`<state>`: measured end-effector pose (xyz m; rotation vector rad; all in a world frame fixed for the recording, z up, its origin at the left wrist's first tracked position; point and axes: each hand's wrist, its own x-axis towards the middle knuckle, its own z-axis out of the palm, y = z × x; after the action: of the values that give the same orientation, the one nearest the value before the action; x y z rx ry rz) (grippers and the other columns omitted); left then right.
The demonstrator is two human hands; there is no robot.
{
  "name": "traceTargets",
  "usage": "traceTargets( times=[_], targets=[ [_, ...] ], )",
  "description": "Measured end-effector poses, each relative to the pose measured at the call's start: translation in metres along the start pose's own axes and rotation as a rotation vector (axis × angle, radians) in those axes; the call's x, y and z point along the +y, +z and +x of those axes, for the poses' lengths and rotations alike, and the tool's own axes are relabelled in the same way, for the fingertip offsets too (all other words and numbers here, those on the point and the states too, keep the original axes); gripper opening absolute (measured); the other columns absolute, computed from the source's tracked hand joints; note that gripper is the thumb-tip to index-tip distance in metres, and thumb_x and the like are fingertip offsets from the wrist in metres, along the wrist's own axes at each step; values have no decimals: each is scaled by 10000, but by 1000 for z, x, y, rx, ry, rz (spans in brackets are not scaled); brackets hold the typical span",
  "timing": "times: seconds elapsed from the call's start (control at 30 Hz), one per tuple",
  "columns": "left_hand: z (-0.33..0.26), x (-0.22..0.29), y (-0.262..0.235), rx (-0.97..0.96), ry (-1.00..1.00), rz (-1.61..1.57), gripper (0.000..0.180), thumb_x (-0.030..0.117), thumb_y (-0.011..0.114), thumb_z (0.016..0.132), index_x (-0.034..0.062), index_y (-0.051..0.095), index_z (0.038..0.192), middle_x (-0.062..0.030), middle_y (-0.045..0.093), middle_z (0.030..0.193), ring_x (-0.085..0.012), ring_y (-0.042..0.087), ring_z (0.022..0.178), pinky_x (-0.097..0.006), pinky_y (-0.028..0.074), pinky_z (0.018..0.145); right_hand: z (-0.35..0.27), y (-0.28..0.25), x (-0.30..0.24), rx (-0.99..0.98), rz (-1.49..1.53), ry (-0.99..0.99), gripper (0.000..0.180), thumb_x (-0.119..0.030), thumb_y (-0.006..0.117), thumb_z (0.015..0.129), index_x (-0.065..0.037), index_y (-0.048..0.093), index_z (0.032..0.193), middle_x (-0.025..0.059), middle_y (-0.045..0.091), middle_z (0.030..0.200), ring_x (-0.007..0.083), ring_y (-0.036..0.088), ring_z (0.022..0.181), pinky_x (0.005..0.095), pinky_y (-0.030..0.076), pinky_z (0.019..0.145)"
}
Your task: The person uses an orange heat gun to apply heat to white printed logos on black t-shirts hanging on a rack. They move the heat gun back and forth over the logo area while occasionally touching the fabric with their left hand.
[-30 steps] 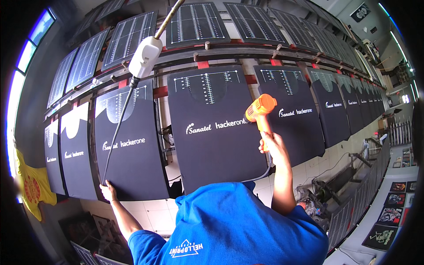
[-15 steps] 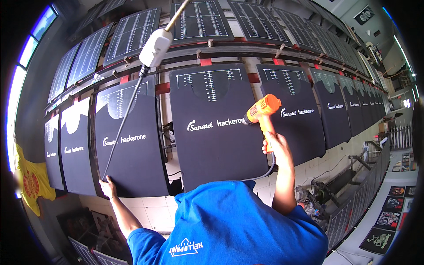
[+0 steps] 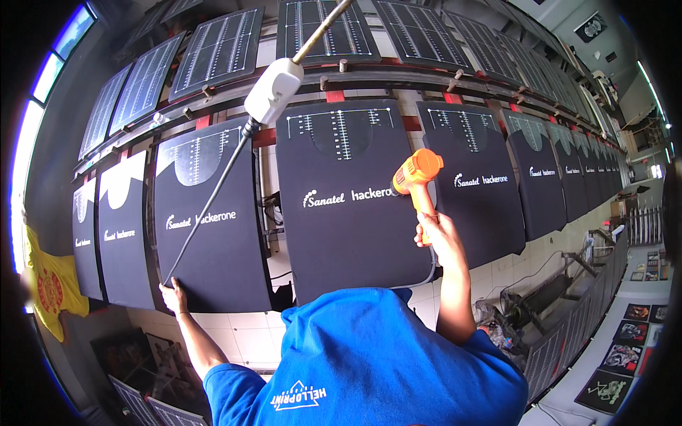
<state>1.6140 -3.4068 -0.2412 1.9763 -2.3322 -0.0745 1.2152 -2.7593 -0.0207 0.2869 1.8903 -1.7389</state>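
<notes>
My right hand (image 3: 435,228) is raised and gripped around the handle of an orange heat gun (image 3: 417,172). Its nozzle points at the big black printing board (image 3: 341,234) in the middle of the wall rack. My left hand (image 3: 172,294) lies flat, fingers up, on the lower left corner of the neighbouring black board (image 3: 213,263). A thin dark cable (image 3: 209,202) runs from a white box on a pole (image 3: 273,90) down to a spot just beside that hand. Whether the hand touches the cable I cannot tell. My blue shirt (image 3: 369,362) fills the lower middle.
A long row of black boards with white markings hangs on a metal rail (image 3: 398,74) that curves away to the right, with a second row above. A yellow shirt (image 3: 51,287) hangs at the far left. Printed sheets (image 3: 639,334) lie low at the right. White tiles cover the wall below.
The view has drifted a little, so the white box and boards sit slightly further right. Both hands keep their places on the board and the heat gun.
</notes>
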Motion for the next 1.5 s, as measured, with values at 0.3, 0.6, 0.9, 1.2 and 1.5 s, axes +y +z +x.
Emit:
traceTargets(
  times=[0.3,0.6,0.9,1.2,1.5],
  targets=[
    [2,-6,3,26,15,21,795,612,510,908,41,352,1439,-244,539,1322,-408,549,1185,-493,441,988,3,-1,-3,-73,85,21,284,-309,624,947,-30,577,972,27,585,723,112,594,600,254,497,535],
    [-4,2,2,80,35,46,752,582,522,916,73,362,1446,-233,555,1305,-395,573,1152,-495,467,952,4,9,0,-58,-23,-2,291,-313,640,939,-30,575,964,17,582,713,103,591,596,250,488,532],
    [-44,27,9,193,-112,103,724,547,424,976,169,179,1543,-177,309,1535,-379,299,1404,-552,247,1128,1,14,-3,-88,-62,-12,301,-314,640,939,-20,581,971,21,591,709,103,594,596,248,490,536],
    [-106,92,8,181,-97,11,624,478,391,1001,106,310,1495,-189,294,1545,-392,272,1420,-520,215,1151,4,14,-2,-116,-62,7,279,-299,637,942,-27,580,958,16,584,704,96,589,592,243,486,536],
    [-159,141,-6,201,84,-17,546,421,416,1005,81,417,1432,-156,362,1519,-381,317,1398,-513,248,1139,4,18,-6,-168,-83,-10,312,-324,641,938,-21,574,964,21,587,707,101,600,596,248,490,529]
  ],
)
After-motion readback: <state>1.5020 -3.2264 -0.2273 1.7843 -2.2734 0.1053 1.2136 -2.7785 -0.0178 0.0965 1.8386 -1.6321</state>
